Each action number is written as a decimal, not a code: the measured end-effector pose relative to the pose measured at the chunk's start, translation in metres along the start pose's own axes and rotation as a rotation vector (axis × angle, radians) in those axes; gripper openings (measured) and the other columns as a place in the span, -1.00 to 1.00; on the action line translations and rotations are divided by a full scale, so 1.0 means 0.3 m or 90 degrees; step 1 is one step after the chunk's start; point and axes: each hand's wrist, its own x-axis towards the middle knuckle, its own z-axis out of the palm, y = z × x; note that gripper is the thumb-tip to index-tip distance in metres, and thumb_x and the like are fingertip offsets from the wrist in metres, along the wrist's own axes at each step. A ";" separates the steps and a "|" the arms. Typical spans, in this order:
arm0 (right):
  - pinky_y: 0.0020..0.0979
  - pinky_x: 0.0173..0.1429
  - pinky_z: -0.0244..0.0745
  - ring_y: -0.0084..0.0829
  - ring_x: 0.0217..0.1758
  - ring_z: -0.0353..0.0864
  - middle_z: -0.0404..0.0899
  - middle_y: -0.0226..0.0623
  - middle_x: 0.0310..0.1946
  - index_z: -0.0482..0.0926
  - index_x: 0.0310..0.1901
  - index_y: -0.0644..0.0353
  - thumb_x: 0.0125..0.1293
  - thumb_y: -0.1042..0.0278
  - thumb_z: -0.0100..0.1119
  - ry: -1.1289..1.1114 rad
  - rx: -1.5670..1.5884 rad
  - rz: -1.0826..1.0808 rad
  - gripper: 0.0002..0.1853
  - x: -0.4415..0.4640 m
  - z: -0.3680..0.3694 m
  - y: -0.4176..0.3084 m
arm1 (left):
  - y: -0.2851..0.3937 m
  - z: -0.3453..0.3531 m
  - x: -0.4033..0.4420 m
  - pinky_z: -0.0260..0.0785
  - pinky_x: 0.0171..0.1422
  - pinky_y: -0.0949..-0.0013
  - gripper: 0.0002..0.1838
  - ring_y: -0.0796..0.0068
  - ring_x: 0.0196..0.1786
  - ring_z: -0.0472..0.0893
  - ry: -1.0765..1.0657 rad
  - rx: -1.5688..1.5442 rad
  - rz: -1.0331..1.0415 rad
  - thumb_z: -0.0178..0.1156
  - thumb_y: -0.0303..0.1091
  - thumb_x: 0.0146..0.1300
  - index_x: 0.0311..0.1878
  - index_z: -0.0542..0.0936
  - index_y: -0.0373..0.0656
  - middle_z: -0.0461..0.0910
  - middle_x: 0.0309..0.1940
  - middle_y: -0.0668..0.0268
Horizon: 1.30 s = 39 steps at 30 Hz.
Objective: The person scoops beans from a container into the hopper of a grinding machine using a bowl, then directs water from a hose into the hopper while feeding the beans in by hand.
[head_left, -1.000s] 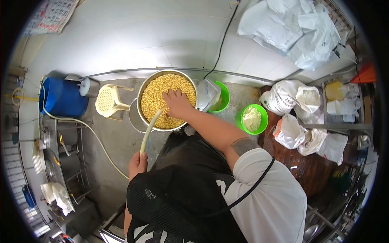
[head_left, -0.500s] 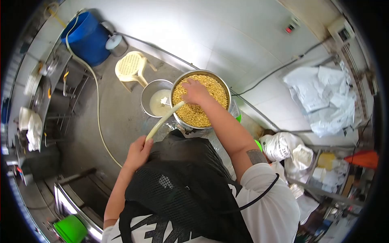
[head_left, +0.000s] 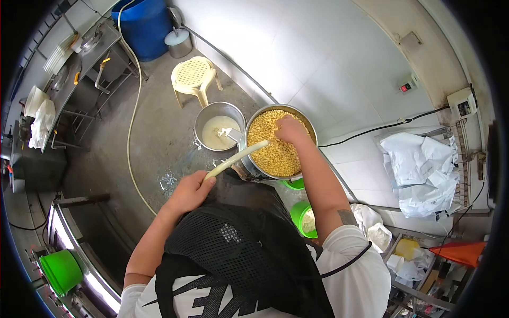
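Observation:
My left hand (head_left: pixel 192 191) is closed around a pale, cream-coloured hose (head_left: pixel 233 160). The hose's free end reaches over the rim of a round metal container (head_left: pixel 313 123), and I cannot make out water at its mouth. Yellow soybeans (head_left: pixel 270 153) fill that container nearly to the top. On the far side of the beans, my right hand (head_left: pixel 290 130) is curled down into them, its fingertips hidden. Beside the container on the left stands a metal bucket (head_left: pixel 197 130) with cloudy whitish liquid. A metal chute (head_left: pixel 236 135) with white matter at its end points into the bucket.
A cream plastic stool (head_left: pixel 193 73) stands behind the bucket, near a blue barrel (head_left: pixel 142 32) and a lidded metal pot (head_left: pixel 178 43). Green tubs (head_left: pixel 303 218) sit below on the right. The floor looks wet left of the container. A black cable (head_left: pixel 382 124) runs along the wall.
The view has shifted. My right hand has moved from the container's near-left part to its far right, with its fingers now more curled. The hose end now shows clearly over the soybeans.

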 end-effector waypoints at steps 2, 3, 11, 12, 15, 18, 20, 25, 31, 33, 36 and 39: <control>0.06 0.58 0.36 0.19 0.65 0.24 0.33 -0.11 0.57 0.52 0.48 -0.15 0.32 -0.15 0.31 0.217 0.103 0.068 -0.29 -0.005 -0.005 -0.003 | 0.006 -0.008 0.003 0.45 -0.09 -0.02 -0.57 -0.12 -0.25 0.62 0.007 -0.011 0.001 0.15 -0.02 0.57 -0.18 0.57 -0.29 0.63 -0.33 -0.08; 0.06 0.58 0.36 0.19 0.65 0.24 0.33 -0.11 0.57 0.52 0.48 -0.15 0.32 -0.15 0.31 0.217 0.103 0.065 -0.29 0.009 0.005 -0.019 | 0.005 -0.010 0.008 0.45 -0.08 -0.02 -0.57 -0.11 -0.24 0.62 0.004 0.002 0.006 0.14 -0.03 0.58 -0.17 0.57 -0.29 0.64 -0.33 -0.08; 0.62 0.61 -0.12 0.30 0.75 -0.07 0.12 -0.24 0.71 0.34 0.60 -0.28 0.26 -0.42 0.29 0.153 0.020 0.009 -0.09 -0.078 0.097 -0.206 | 0.019 0.000 0.042 0.47 -0.04 -0.02 -0.59 -0.10 -0.20 0.65 -0.011 -0.005 0.014 0.13 -0.04 0.59 -0.09 0.59 -0.29 0.65 -0.29 -0.08; 0.61 0.61 -0.13 0.29 0.75 -0.07 0.15 -0.26 0.70 0.38 0.58 -0.28 0.24 -0.40 0.32 0.127 -0.014 -0.019 -0.11 -0.113 0.106 -0.208 | 0.028 -0.005 0.044 0.47 -0.03 -0.02 -0.59 -0.11 -0.19 0.65 -0.027 -0.004 0.023 0.13 -0.04 0.59 -0.09 0.59 -0.29 0.65 -0.29 -0.08; 0.61 0.62 -0.17 0.27 0.75 -0.07 0.20 -0.27 0.67 0.46 0.52 -0.29 0.20 -0.31 0.38 0.182 0.029 0.020 -0.16 -0.173 0.145 -0.181 | 0.014 -0.004 0.051 0.46 -0.10 0.04 -0.59 0.05 -0.25 0.63 -0.030 0.001 0.059 0.15 -0.03 0.59 -0.11 0.61 -0.27 0.63 -0.34 0.01; 0.57 0.63 -0.10 0.28 0.76 -0.11 0.08 -0.24 0.71 0.35 0.60 -0.28 0.20 -0.33 0.42 0.172 0.013 0.088 -0.06 -0.185 0.131 -0.094 | 0.016 -0.002 0.053 0.44 -0.17 0.10 -0.58 0.19 -0.32 0.62 -0.024 0.001 0.080 0.16 0.00 0.59 -0.12 0.62 -0.24 0.62 -0.41 0.11; 0.53 0.61 0.02 0.30 0.76 -0.13 -0.03 -0.20 0.75 0.18 0.68 -0.25 0.18 -0.41 0.44 0.220 0.096 0.138 0.09 -0.139 0.152 -0.017 | 0.025 -0.001 0.052 0.44 -0.17 0.10 -0.58 0.18 -0.32 0.62 -0.030 -0.002 0.071 0.16 0.01 0.59 -0.12 0.62 -0.24 0.62 -0.40 0.10; 0.45 0.58 0.18 0.30 0.74 -0.07 -0.08 -0.21 0.76 0.08 0.72 -0.20 0.08 -0.53 0.47 0.202 0.122 0.174 0.25 -0.091 0.116 -0.019 | 0.039 0.012 0.068 0.49 -0.02 -0.03 -0.58 -0.13 -0.19 0.67 -0.038 0.013 0.055 0.11 -0.03 0.59 -0.09 0.58 -0.29 0.66 -0.29 -0.10; 0.37 0.61 0.19 0.35 0.70 0.04 -0.02 0.02 0.72 0.15 0.70 -0.26 -0.05 -0.47 0.59 0.117 0.199 0.067 0.29 -0.152 0.149 0.000 | 0.035 0.034 0.087 0.49 -0.05 -0.02 -0.59 -0.13 -0.21 0.67 -0.024 0.015 0.048 0.13 -0.04 0.58 -0.11 0.58 -0.29 0.66 -0.31 -0.10; 0.38 0.60 0.19 0.37 0.68 0.06 0.01 0.07 0.70 0.15 0.70 -0.29 -0.09 -0.45 0.62 0.135 0.135 0.075 0.31 -0.259 0.161 -0.057 | 0.036 0.037 0.090 0.49 -0.06 -0.03 -0.59 -0.12 -0.21 0.67 -0.025 0.016 0.056 0.13 -0.04 0.58 -0.13 0.57 -0.29 0.66 -0.31 -0.09; 0.39 0.55 0.24 0.42 0.63 0.14 0.09 0.11 0.67 0.16 0.68 -0.35 -0.14 -0.39 0.66 0.196 0.042 0.091 0.31 -0.300 0.210 -0.106 | 0.045 0.041 0.095 0.48 -0.07 -0.02 -0.60 -0.11 -0.22 0.67 -0.036 0.026 0.069 0.14 -0.05 0.57 -0.14 0.57 -0.29 0.66 -0.31 -0.08; 0.40 0.44 0.33 0.36 0.56 0.26 0.16 0.09 0.63 0.19 0.67 -0.33 0.00 -0.29 0.62 0.292 0.094 0.083 0.19 -0.270 0.240 -0.093 | 0.046 0.049 0.103 0.47 -0.09 -0.02 -0.61 -0.09 -0.24 0.66 -0.059 0.047 0.055 0.15 -0.06 0.57 -0.13 0.59 -0.27 0.66 -0.32 -0.06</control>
